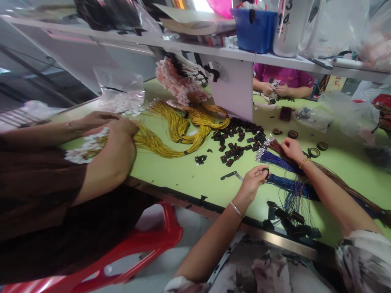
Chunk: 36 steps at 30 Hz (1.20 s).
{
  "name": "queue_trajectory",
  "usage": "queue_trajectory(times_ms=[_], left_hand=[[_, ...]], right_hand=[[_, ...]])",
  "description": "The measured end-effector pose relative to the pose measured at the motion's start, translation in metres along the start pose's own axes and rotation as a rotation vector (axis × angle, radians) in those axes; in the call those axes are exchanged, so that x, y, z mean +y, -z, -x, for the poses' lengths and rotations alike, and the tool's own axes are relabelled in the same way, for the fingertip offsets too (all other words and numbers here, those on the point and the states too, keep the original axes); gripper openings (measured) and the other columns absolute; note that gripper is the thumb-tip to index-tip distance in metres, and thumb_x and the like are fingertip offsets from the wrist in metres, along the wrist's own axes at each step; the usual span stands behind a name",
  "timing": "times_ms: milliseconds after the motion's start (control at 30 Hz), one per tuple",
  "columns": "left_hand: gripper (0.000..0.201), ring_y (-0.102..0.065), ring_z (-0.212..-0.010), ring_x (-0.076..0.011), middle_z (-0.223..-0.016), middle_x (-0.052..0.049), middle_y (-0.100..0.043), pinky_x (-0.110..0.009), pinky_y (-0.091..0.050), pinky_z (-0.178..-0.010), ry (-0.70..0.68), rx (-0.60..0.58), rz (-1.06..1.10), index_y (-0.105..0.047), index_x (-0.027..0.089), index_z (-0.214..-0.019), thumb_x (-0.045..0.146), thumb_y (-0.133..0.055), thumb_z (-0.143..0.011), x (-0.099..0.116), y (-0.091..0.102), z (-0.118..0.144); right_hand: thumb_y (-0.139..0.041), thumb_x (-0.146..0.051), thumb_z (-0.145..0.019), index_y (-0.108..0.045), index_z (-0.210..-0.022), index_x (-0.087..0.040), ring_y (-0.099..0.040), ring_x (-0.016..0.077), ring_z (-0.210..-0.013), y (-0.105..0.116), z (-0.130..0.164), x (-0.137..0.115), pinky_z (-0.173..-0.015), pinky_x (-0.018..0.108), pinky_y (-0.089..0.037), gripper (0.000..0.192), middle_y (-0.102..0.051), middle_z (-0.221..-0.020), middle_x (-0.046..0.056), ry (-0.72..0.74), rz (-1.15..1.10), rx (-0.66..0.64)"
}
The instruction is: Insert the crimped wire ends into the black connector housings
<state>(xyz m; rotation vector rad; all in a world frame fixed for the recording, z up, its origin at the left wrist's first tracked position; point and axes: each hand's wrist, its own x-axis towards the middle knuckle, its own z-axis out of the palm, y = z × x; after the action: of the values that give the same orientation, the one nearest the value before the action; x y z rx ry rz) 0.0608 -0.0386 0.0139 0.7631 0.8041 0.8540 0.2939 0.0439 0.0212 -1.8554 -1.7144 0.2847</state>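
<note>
Patterned sleeve (363, 256) lay nearest. Left hand (253, 182) pinched a black part (266, 171); right hand (293, 149), beyond that grip, was at brown wires (277, 147), closure unclear. Step judged: wire picking; next move called for bringing one wire squarely to the part.

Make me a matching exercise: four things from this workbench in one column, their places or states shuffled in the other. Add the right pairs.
Things:
1. Wearer's left hand
2. Wearer's right hand
3. Blue plastic bin
4. Yellow wires

Places or states:
A. Lying on the green tabletop
B. At the brown wires
C. Standing on the shelf
D. Pinching a small black part

Pairs: 1-D, 2-B, 3-C, 4-A
</note>
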Motion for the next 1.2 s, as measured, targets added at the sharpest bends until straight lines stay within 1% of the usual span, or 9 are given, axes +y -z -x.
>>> queue_trajectory(times_ms=[100,233,400,533,600,767,900,1033,1200], left_hand=[[0.04,-0.06,-0.075,-0.012,-0.085,-0.007,-0.068,-0.023,-0.042,-0.068,0.008,0.0,0.001,-0.067,0.015,-0.095,0.036,-0.078,-0.063,-0.001,0.0,0.001],[0.04,-0.06,-0.076,-0.012,-0.086,-0.008,-0.068,-0.023,-0.042,-0.069,0.009,0.002,0.007,-0.067,0.015,-0.096,0.035,-0.079,-0.063,-0.001,0.002,0.001],[0.04,-0.059,-0.076,-0.0117,-0.085,-0.007,-0.068,-0.023,-0.041,-0.069,0.019,-0.001,0.015,-0.067,0.015,-0.096,0.035,-0.078,-0.063,-0.002,0.003,0.0],[0.041,-0.058,-0.073,-0.0111,-0.084,-0.006,-0.067,-0.023,-0.041,-0.068,0.022,-0.007,0.024,-0.067,0.015,-0.096,0.035,-0.079,-0.062,-0.002,0.002,0.001],[0.041,-0.057,-0.072,-0.0108,-0.083,-0.006,-0.067,-0.023,-0.04,-0.067,0.025,-0.001,0.024,-0.067,0.015,-0.095,0.035,-0.08,-0.061,-0.001,0.001,0.002],[0.042,-0.057,-0.072,-0.0116,-0.084,-0.006,-0.066,-0.024,-0.04,-0.067,0.024,0.002,0.026,-0.068,0.015,-0.094,0.036,-0.08,-0.061,0.0,0.0,0.004],[0.042,-0.057,-0.071,-0.0115,-0.084,-0.006,-0.066,-0.023,-0.039,-0.065,0.019,0.003,0.019,-0.068,0.015,-0.094,0.037,-0.08,-0.06,0.0,0.0,0.004],[0.041,-0.056,-0.071,-0.0113,-0.084,-0.007,-0.067,-0.024,-0.039,-0.064,0.013,0.005,0.002,-0.068,0.015,-0.094,0.037,-0.079,-0.061,0.0,0.001,0.004],[0.04,-0.056,-0.07,-0.0107,-0.083,-0.006,-0.066,-0.023,-0.038,-0.063,0.001,0.004,-0.008,-0.067,0.015,-0.094,0.036,-0.079,-0.062,-0.001,0.001,0.004]], right_hand=[[-0.055,-0.025,-0.074,-0.061,-0.071,-0.017,-0.052,0.0155,-0.065,-0.002,0.0,0.003,-0.064,0.027,-0.038,0.011,-0.065,-0.07,0.004,0.018,0.027,-0.074],[-0.053,-0.028,-0.077,-0.064,-0.079,-0.017,-0.056,0.0155,-0.068,0.015,0.01,0.001,-0.066,0.026,-0.04,0.016,-0.068,-0.077,0.004,0.059,-0.024,-0.069],[-0.056,-0.032,-0.076,-0.066,-0.072,-0.018,-0.053,0.0135,-0.06,0.026,0.036,-0.002,-0.058,0.024,-0.036,0.017,-0.066,-0.068,0.001,0.092,0.032,-0.32],[-0.053,-0.028,-0.079,-0.064,-0.073,-0.019,-0.052,0.014,-0.064,0.022,0.047,-0.006,-0.06,0.024,-0.034,0.016,-0.066,-0.072,0.002,0.091,0.133,-0.292],[-0.049,-0.025,-0.082,-0.062,-0.075,-0.018,-0.052,0.0146,-0.065,0.022,0.048,-0.008,-0.06,0.025,-0.033,0.016,-0.066,-0.074,0.003,0.131,0.183,-0.287],[-0.05,-0.025,-0.084,-0.06,-0.084,-0.018,-0.052,0.0163,-0.069,0.024,0.048,-0.01,-0.059,0.025,-0.03,0.012,-0.065,-0.084,0.007,0.207,0.324,-0.337],[-0.047,-0.021,-0.084,-0.057,-0.078,-0.018,-0.051,0.0157,-0.068,0.027,0.046,-0.009,-0.061,0.025,-0.031,0.012,-0.064,-0.081,0.006,0.181,0.303,-0.39],[-0.044,-0.023,-0.086,-0.054,-0.081,-0.018,-0.048,0.0153,-0.064,0.034,0.048,-0.011,-0.059,0.025,-0.031,0.013,-0.061,-0.076,0.006,0.181,0.268,-0.355],[-0.046,-0.029,-0.084,-0.054,-0.078,-0.018,-0.048,0.0133,-0.063,0.031,0.049,-0.018,-0.06,0.024,-0.034,0.015,-0.06,-0.072,0.002,0.222,0.061,-0.354]])
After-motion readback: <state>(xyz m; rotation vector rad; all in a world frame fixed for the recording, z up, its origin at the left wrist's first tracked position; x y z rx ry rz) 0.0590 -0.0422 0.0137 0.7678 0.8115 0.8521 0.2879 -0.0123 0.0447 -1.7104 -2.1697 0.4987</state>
